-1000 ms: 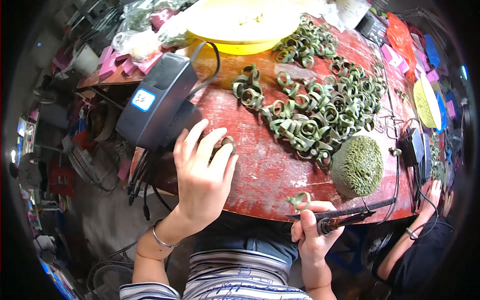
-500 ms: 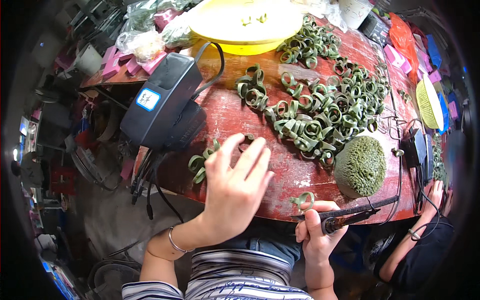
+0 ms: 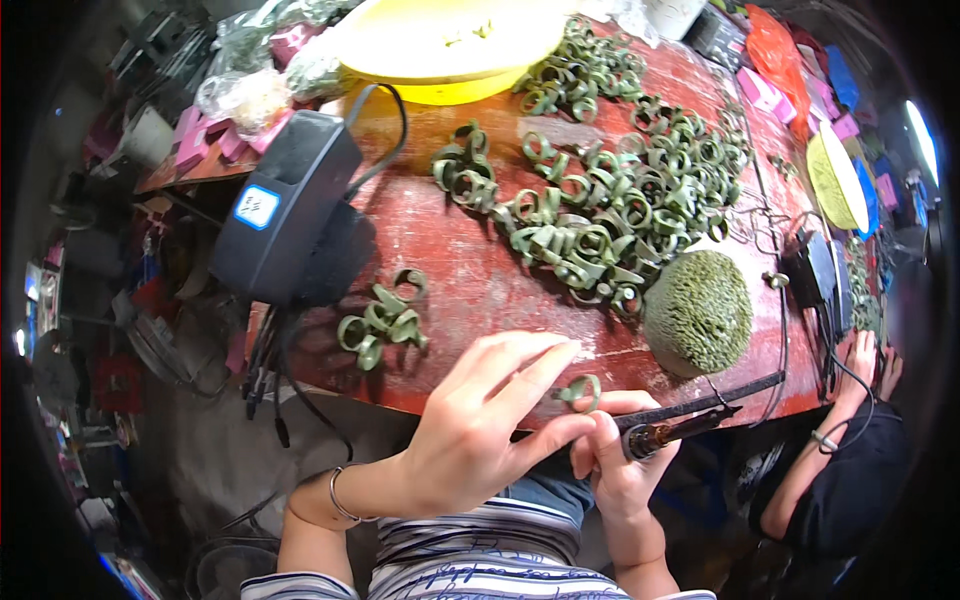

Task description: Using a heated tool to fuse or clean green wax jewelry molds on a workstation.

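Observation:
My right hand (image 3: 622, 465) is closed around a dark pen-shaped tool (image 3: 665, 433) with a thin tip. It also pinches a green, wax-looking ring (image 3: 580, 393) at its fingertips. From the left, my left hand (image 3: 480, 425) reaches in with fingers spread, its thumb near the right thumb and its forefinger above the ring. A small cluster of similar green rings (image 3: 385, 322) lies on the red table to the left. A large pile of green rings (image 3: 620, 215) covers the middle and right.
Left stands a black box-shaped device (image 3: 290, 205) with a loop handle and dangling cables. Beyond is a yellow basin (image 3: 440, 92). A rough-topped green cylinder (image 3: 705, 310) stands near the tool, beside a black adapter (image 3: 810, 268). Another person's hand (image 3: 858, 362) rests at far right.
My left hand has moved from beside the small ring cluster, right and toward me, to the ring in my right hand. The view has shifted slightly. My right hand keeps its hold.

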